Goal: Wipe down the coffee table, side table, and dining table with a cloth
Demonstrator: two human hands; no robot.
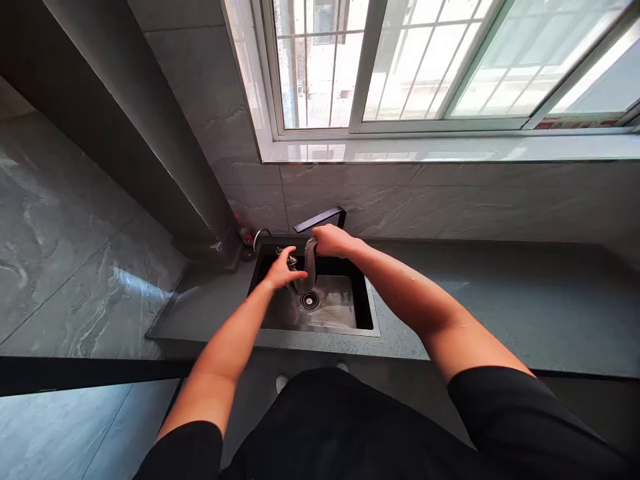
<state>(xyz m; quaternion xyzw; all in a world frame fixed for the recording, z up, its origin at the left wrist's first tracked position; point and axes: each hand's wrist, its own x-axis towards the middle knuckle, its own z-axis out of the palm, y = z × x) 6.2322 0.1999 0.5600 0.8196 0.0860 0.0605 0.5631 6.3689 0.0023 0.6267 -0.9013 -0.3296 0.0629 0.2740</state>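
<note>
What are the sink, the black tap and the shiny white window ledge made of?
The sink looks like dark-coated metal, probably steel: its floor shows streaky reflections. The black tap looks like matte-coated metal, smooth with little shine. The window ledge looks like polished stone, mirroring the window, though it could be tile.

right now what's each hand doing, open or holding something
Left hand: open, fingers spread above the black sink, nothing visibly held.
Right hand: closed, holding a grey cloth.
</note>
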